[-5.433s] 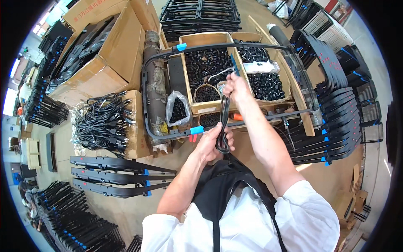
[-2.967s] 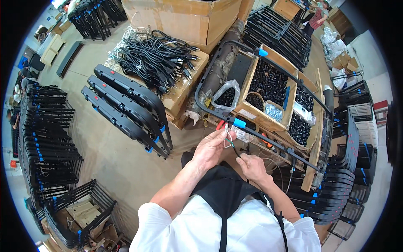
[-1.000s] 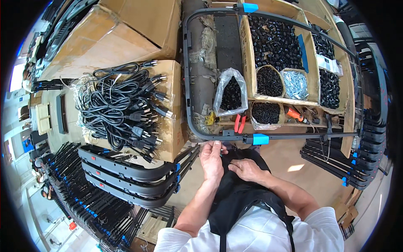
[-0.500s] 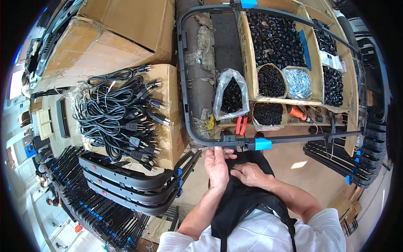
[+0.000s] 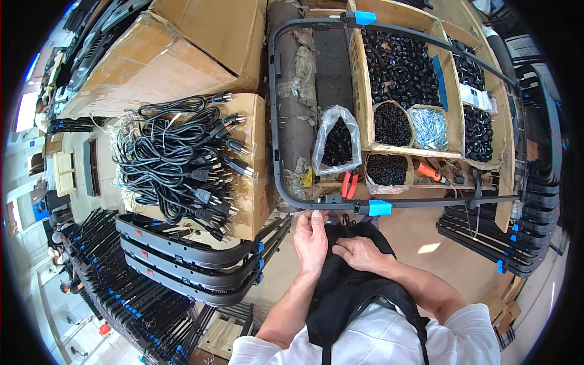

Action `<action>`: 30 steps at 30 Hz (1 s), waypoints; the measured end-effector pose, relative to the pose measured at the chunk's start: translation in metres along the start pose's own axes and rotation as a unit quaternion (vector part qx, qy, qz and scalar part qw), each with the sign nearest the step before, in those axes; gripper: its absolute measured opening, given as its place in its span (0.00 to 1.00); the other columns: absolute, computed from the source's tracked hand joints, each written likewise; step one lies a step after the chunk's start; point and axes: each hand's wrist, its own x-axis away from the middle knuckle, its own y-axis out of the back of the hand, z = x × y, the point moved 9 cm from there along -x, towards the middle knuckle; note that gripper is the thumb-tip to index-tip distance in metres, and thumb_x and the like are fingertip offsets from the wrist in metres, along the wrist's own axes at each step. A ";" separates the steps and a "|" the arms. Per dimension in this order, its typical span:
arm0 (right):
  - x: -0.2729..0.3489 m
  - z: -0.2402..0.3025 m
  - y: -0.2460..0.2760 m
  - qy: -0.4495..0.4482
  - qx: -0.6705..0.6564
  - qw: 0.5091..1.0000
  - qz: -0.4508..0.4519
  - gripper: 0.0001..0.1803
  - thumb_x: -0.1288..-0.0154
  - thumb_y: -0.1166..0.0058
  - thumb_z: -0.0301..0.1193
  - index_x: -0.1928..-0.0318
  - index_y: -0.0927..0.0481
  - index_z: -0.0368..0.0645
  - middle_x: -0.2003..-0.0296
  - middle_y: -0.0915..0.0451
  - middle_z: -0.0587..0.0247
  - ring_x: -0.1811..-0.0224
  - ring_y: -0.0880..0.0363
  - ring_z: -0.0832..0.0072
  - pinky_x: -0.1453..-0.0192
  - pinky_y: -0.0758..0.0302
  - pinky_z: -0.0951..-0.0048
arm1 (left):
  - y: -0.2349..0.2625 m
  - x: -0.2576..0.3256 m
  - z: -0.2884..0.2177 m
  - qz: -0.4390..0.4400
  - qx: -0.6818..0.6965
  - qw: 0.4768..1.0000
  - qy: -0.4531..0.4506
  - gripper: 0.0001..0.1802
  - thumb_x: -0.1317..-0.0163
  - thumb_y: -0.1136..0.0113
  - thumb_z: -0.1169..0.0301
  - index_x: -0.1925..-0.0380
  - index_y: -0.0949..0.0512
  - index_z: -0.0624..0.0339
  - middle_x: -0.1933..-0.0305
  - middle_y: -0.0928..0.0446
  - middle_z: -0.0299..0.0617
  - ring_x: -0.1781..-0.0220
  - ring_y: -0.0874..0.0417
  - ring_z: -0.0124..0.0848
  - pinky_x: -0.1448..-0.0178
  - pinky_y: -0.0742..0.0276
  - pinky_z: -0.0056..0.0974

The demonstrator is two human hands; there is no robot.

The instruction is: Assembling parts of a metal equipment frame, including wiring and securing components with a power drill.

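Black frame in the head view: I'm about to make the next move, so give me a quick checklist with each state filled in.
1. Left hand at the black frame: ok, fingertips by the near bar, close to its left corner.
2. Small item in the left hand: cannot tell, fingertips are partly hidden.
3. Right hand clear of the frame: ok, it is over the black apron.
4. Blue piece on the near bar: ok, in place.
5. Red-handled tool free of both hands: ok, untouched.
6. Cord pile clear of the frame: ok, apart, to its left.
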 end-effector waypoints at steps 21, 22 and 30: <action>-0.028 0.010 -0.008 0.034 -0.030 0.996 -0.078 0.21 0.18 0.55 0.41 0.53 0.16 0.37 0.61 0.14 0.40 0.56 0.15 0.41 0.50 0.20 0.49 | 0.021 0.035 0.064 0.213 -0.080 0.973 -0.045 0.23 0.17 0.47 0.59 0.33 0.23 0.63 0.35 0.19 0.51 0.34 0.18 0.40 0.28 0.26 0.41; -0.030 0.012 -0.007 0.026 0.000 0.997 -0.068 0.20 0.19 0.55 0.39 0.53 0.17 0.35 0.59 0.14 0.38 0.54 0.15 0.41 0.48 0.19 0.49 | 0.016 0.029 0.062 0.222 -0.067 0.970 -0.077 0.22 0.17 0.47 0.61 0.34 0.22 0.64 0.35 0.19 0.49 0.33 0.18 0.39 0.27 0.27 0.40; -0.011 0.103 0.044 -0.001 0.315 0.949 0.011 0.23 0.23 0.49 0.44 0.62 0.13 0.36 0.63 0.14 0.38 0.57 0.13 0.45 0.49 0.17 0.46 | 0.010 0.013 0.064 0.236 0.128 0.962 0.055 0.17 0.17 0.46 0.62 0.44 0.15 0.62 0.50 0.13 0.36 0.52 0.17 0.24 0.45 0.19 0.33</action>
